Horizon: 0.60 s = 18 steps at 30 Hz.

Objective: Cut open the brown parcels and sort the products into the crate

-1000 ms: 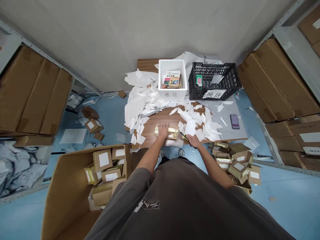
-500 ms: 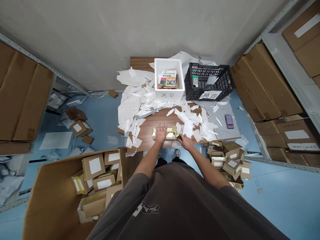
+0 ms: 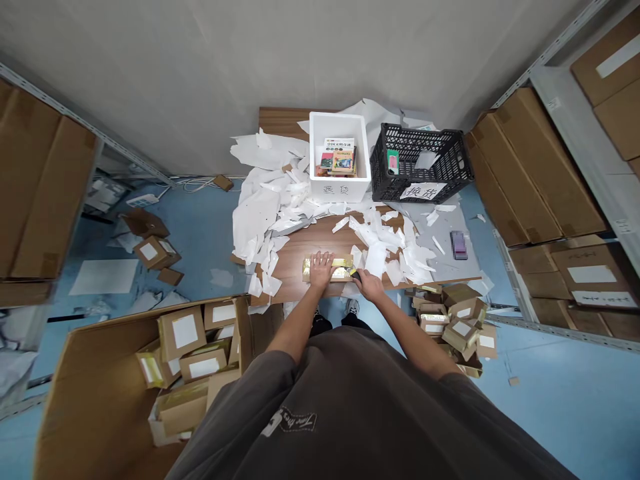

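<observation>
A small cardboard box [image 3: 306, 270] wrapped in shiny clear-yellow tape lies lengthwise near the table's front edge. Across its top my left hand [image 3: 321, 268] lies with fingers stretched out, pressing it down. My right hand [image 3: 370, 285] is closed round a yellow-and-black utility knife [image 3: 355, 273] at the box's right end. The knife's tip is over the taped top; how deep the blade sits cannot be made out. Torn white paper scraps [image 3: 375, 257] lie right behind and beside the box.
On the table [image 3: 320, 237], a white bin [image 3: 340, 192] with books and a black crate [image 3: 423, 177] stand at the back. A purple phone-like object [image 3: 459, 245] lies right. A large carton [image 3: 100, 380] of small boxes stands left; opened boxes [image 3: 463, 327] are piled on the floor at right.
The knife in my right hand has shifted slightly left along the box top. My left hand stays on the box. The view has tilted a little.
</observation>
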Motion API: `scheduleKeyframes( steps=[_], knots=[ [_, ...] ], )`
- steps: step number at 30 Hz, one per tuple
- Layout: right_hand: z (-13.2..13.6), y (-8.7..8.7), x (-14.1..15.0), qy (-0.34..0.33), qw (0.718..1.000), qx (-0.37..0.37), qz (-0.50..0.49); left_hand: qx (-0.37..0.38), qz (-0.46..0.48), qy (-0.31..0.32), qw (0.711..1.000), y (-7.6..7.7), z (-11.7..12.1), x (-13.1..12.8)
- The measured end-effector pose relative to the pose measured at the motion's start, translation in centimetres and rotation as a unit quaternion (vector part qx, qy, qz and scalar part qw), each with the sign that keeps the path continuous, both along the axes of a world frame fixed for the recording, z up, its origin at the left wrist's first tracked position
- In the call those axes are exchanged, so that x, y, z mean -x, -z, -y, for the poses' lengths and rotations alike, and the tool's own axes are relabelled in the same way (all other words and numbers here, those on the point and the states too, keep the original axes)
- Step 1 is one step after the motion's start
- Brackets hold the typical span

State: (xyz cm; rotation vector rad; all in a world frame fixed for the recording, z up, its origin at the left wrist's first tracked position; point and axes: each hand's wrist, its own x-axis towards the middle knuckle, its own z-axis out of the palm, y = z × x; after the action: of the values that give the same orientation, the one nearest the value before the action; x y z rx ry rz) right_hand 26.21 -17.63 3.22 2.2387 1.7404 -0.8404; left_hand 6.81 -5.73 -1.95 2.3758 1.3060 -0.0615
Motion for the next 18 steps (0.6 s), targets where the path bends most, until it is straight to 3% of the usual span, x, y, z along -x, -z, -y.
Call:
scheduleKeyframes(
  steps=[8,13,18],
  knots=[
    [1.2,0.2,0.5,0.027,0.999,0.001,0.046,0.003,-0.010,-0.006,1.000,-0.2,0.2,-0.2],
    [1.0,0.6,0.7,0.041,0.999,0.003,-0.007,0.009,-0.021,-0.025,0.999,-0.7,0.2,-0.6],
    [0.2,0.2,-2.3,0.030,0.999,-0.002,-0.028,-0.004,-0.027,-0.042,0.999,-0.8,-0.1,-0.8]
  ],
)
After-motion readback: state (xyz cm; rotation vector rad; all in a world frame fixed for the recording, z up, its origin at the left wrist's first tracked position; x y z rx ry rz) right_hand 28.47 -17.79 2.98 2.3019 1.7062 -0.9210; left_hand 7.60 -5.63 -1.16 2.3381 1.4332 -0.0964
